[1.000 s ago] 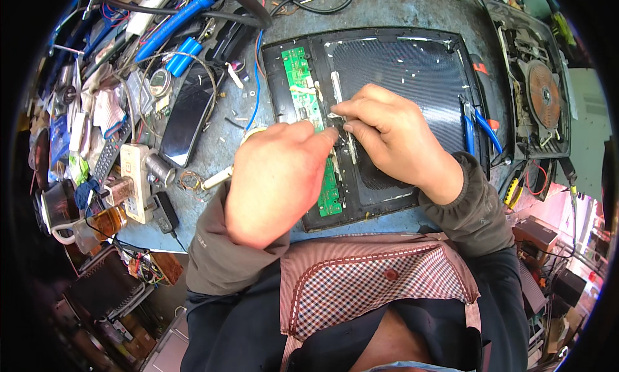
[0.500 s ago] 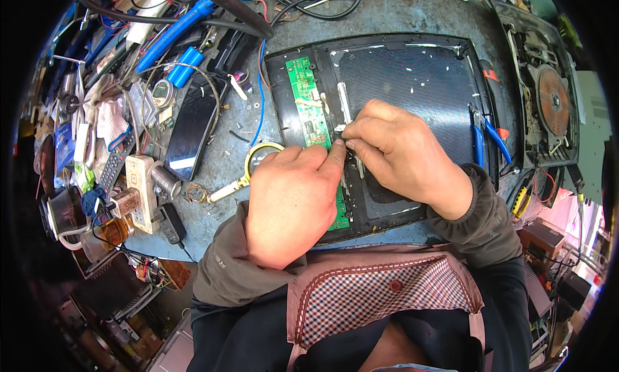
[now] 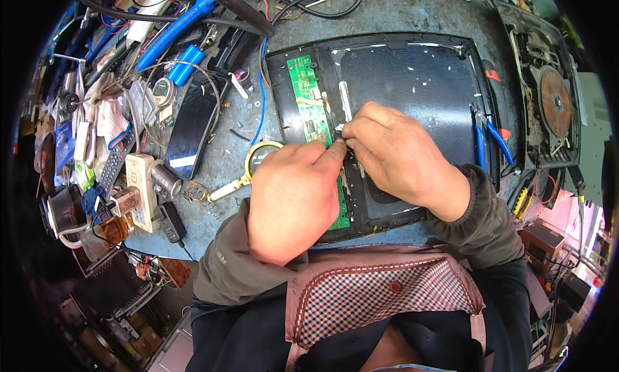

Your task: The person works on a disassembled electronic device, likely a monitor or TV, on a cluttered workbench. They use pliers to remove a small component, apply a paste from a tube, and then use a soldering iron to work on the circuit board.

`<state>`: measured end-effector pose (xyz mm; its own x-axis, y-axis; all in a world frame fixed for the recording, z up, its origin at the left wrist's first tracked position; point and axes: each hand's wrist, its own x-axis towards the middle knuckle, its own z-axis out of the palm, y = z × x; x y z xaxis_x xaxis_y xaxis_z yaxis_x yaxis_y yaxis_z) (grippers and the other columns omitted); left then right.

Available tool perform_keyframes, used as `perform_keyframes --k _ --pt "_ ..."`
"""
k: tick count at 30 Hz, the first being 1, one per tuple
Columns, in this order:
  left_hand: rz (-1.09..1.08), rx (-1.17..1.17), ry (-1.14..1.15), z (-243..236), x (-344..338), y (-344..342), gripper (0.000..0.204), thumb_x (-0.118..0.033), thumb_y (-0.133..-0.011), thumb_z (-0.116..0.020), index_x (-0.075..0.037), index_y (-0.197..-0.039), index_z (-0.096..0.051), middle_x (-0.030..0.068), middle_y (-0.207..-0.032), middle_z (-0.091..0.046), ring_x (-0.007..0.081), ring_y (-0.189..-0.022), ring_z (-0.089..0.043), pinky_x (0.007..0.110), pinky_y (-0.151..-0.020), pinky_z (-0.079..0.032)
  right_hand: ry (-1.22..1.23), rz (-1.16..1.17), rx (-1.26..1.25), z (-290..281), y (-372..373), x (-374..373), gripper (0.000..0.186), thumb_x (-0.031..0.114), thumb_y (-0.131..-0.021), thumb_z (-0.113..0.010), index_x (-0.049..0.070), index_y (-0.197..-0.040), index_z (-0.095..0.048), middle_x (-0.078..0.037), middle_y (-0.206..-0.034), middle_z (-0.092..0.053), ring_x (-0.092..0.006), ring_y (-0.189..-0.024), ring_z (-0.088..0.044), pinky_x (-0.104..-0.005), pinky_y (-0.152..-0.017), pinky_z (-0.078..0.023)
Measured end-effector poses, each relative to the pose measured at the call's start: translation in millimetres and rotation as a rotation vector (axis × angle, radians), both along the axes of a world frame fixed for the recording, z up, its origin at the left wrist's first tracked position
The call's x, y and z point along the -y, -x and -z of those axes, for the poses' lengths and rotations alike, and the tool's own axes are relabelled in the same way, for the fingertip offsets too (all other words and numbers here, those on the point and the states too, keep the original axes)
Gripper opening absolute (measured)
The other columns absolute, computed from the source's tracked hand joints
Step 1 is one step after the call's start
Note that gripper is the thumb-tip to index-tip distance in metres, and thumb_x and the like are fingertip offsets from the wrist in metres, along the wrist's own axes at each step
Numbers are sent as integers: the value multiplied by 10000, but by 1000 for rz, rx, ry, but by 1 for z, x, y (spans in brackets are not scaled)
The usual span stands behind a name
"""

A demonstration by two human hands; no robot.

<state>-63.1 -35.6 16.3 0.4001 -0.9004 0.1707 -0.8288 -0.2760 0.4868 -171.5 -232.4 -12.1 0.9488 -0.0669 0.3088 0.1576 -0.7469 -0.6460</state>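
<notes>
A black panel (image 3: 419, 81) with a fine mesh lies on the worn blue bench, a long green circuit board (image 3: 302, 75) along its left side. My left hand (image 3: 293, 204) rests over the board's lower half, fingers curled and index tip at the dark seam beside it. My right hand (image 3: 403, 159) pinches at that same spot from the right, beside a whitish strip (image 3: 345, 98); what either set of fingertips holds is too small or hidden to make out. A magnifier (image 3: 225, 188) lies partly behind my left hand.
Blue-handled pliers (image 3: 500, 140) lie on the panel's right edge; an opened appliance with a copper coil (image 3: 554, 104) stands right. At left are a dark phone (image 3: 193, 130), a power strip (image 3: 145, 198), a remote (image 3: 116, 159), cables and tool clutter. Blue cylinders (image 3: 187, 65) lie behind the phone.
Both hands and the panel appear lower in the picture than a second ago, along with the whole bench. The fingertips stay together at the seam, with only slight shifts.
</notes>
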Motion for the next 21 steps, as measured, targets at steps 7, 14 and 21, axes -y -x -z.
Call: perform_keyframes --k 7,14,21 --pt "-40 -169 58 -2 -1 -9 341 30 -893 -708 -24 -1209 -823 149 -883 -694 390 -842 -719 492 -751 -577 -104 46 20 2 -2 -4 181 -46 -951 -777 -3 -1121 -729 -182 -973 -654 -414 -866 -685 -470 -755 -566" --pt "1 -133 25 -2 -5 -9 327 0 -870 -723 -40 -1178 -827 128 -871 -686 372 -843 -725 500 -745 -574 -62 56 8 1 -2 -3 127 6 -962 -782 15 -1065 -709 -175 -956 -644 -429 -841 -684 -500 -723 -564" --pt "47 -55 4 -1 -5 -9 380 -35 -863 -740 -39 -1230 -838 109 -879 -684 347 -836 -717 484 -737 -567 -36 97 26 3 -2 -6 109 39 -963 -781 28 -1018 -687 -177 -928 -616 -439 -813 -675 -525 -704 -563"
